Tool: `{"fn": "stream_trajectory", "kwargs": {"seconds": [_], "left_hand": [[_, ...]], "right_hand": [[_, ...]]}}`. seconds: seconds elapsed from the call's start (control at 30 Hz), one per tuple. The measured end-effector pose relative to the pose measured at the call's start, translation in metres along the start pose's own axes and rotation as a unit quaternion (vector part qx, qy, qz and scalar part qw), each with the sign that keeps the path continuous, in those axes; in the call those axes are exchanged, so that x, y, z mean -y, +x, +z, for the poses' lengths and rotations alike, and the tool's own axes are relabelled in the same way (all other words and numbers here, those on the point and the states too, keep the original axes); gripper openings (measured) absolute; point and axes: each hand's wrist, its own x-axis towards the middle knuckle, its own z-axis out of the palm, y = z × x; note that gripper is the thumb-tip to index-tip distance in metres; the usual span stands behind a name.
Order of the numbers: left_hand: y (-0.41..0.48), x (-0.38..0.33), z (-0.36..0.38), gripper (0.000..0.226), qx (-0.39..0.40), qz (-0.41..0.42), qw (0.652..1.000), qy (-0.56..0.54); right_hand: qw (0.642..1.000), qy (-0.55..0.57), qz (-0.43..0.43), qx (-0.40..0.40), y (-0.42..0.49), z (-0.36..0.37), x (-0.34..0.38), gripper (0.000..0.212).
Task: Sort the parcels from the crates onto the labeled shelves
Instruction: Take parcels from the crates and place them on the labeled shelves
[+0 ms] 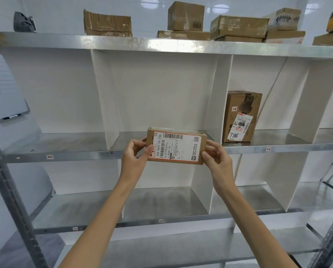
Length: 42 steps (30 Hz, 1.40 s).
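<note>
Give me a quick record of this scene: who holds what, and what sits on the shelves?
held item: small cardboard parcel, label facing the camera
left hand: grips the parcel's left end
right hand: grips its right end
place: before the middle shelf, centre compartment
next compartment right: upright labelled box
top shelf: several cardboard boxes

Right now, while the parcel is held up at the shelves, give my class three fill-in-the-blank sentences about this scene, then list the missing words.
1. The left hand and right hand hold up one small parcel, its white shipping ____ facing the camera.
2. The upright box stands to the small parcel's ____.
3. Several cardboard boxes sit stacked on the shelf at the very ____.

Missing words: label; right; top.
</note>
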Motion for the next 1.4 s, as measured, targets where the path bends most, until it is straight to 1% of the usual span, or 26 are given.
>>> {"fn": "stream_trajectory", "kwargs": {"seconds": [0.1,0.17,0.23,0.33,0.43,0.53,0.63,0.77,0.9,0.97,1.07,1.17,1.3,1.4], "left_hand": [[0.002,0.0,-0.003,0.009,0.053,-0.004,0.998,-0.023],[0.003,-0.002,-0.005,0.007,0.097,-0.017,0.993,-0.071],[0.004,-0.005,-0.007,0.015,0.128,-0.019,0.986,-0.103],[0.004,-0.01,-0.008,0.028,0.15,-0.003,0.984,-0.094],[0.001,-0.013,-0.006,0.032,0.156,0.021,0.986,-0.055],[-0.003,-0.02,-0.004,0.048,0.166,0.042,0.985,-0.016],[-0.005,-0.028,-0.002,0.057,0.143,0.049,0.988,0.001],[-0.01,-0.037,0.008,0.063,0.114,0.061,0.991,0.027],[-0.009,-0.034,0.013,0.071,0.094,0.07,0.993,0.032],[-0.008,-0.029,0.012,0.078,0.109,0.063,0.992,0.024],[-0.01,-0.028,0.013,0.088,0.131,0.025,0.99,-0.033],[-0.011,-0.035,0.016,0.085,0.125,0.009,0.991,-0.055],[-0.013,-0.039,0.015,0.066,0.121,0.002,0.991,-0.064],[-0.016,-0.039,0.015,0.055,0.106,-0.007,0.992,-0.072]], "right_hand": [[1.0,-0.004,0.01,-0.016,-0.002,0.0,0.0,0.035],[1.0,-0.007,0.017,-0.019,-0.002,-0.001,-0.002,0.039],[1.0,-0.003,0.023,-0.02,-0.003,-0.002,-0.004,0.048],[0.999,0.012,0.036,-0.012,-0.006,-0.001,-0.002,0.063],[0.999,0.014,0.043,0.013,-0.008,0.001,0.0,0.064],[0.999,0.001,0.032,0.029,-0.011,0.004,0.002,0.054],[0.999,0.0,0.033,0.039,-0.017,0.007,0.002,0.045],[0.997,0.032,0.059,0.046,-0.028,0.016,0.0,0.04],[0.993,0.062,0.082,0.051,-0.043,0.029,-0.002,0.04],[0.994,0.054,0.081,0.052,-0.048,0.031,-0.001,0.043],[0.99,0.059,0.098,0.083,-0.053,0.033,0.002,0.044],[0.988,0.059,0.105,0.098,-0.056,0.037,0.004,0.048],[0.99,0.004,0.075,0.117,-0.055,0.039,0.012,0.079],[0.99,-0.031,0.051,0.13,-0.056,0.039,0.01,0.081]]}}
